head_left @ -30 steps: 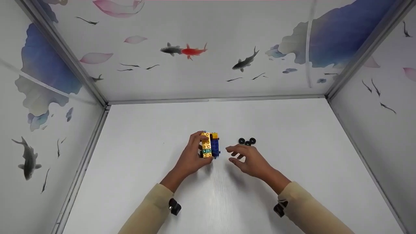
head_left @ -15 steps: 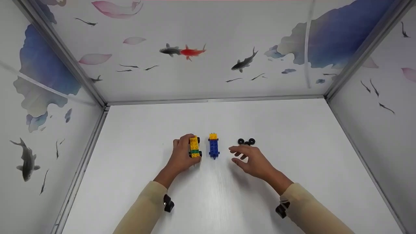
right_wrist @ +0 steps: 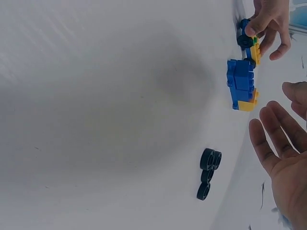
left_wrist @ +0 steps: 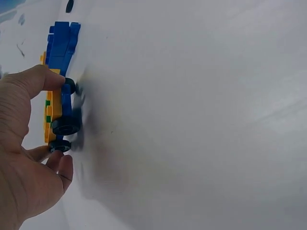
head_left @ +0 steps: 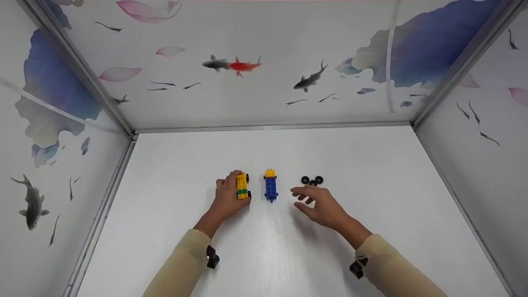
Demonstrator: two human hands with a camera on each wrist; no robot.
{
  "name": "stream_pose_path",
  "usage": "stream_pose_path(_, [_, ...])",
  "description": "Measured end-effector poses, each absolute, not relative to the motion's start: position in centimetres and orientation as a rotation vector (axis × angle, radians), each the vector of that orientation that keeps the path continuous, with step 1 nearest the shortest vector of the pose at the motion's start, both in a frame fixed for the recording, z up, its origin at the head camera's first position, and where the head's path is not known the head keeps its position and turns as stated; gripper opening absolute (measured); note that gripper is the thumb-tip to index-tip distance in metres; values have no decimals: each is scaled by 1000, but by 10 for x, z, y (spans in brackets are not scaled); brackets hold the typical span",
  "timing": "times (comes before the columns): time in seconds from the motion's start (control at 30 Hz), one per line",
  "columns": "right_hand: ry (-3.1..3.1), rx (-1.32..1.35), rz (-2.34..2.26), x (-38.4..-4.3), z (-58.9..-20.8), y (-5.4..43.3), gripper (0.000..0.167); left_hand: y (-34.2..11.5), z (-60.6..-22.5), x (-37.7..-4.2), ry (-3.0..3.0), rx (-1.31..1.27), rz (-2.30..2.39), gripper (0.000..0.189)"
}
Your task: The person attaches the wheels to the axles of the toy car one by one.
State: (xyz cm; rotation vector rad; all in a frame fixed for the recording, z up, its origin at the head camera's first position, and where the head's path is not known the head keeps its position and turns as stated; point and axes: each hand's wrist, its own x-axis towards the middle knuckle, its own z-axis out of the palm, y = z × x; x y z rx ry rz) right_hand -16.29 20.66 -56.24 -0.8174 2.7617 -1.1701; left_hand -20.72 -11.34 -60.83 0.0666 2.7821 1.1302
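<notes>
My left hand (head_left: 226, 197) holds a building-block toy car (head_left: 241, 185) between thumb and fingers. The car has yellow and green bricks over a blue base, and its black wheels (left_wrist: 66, 125) show in the left wrist view. Just right of it on the table lies a second block piece, a blue chassis (head_left: 270, 188) with a yellow brick at its far end and no wheels on it. My right hand (head_left: 324, 207) hovers with its fingers spread and nothing in them. Several loose black wheels (right_wrist: 207, 159) lie close beyond those fingers.
The white tabletop (head_left: 173, 247) runs to a metal strip (head_left: 198, 130) at the back. White panels printed with fish and petals (head_left: 121, 74) close in the back and both sides.
The left hand has carried the toy car leftward, away from the blue chassis, and lowered it near the tabletop. The right hand has barely moved.
</notes>
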Motion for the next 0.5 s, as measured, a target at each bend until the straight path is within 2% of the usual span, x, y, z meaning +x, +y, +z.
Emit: stream_pose_path(0.5, [2745,-787,-1140,-165,-566,213,41,-114,-610,-205,2794,91,1157,95])
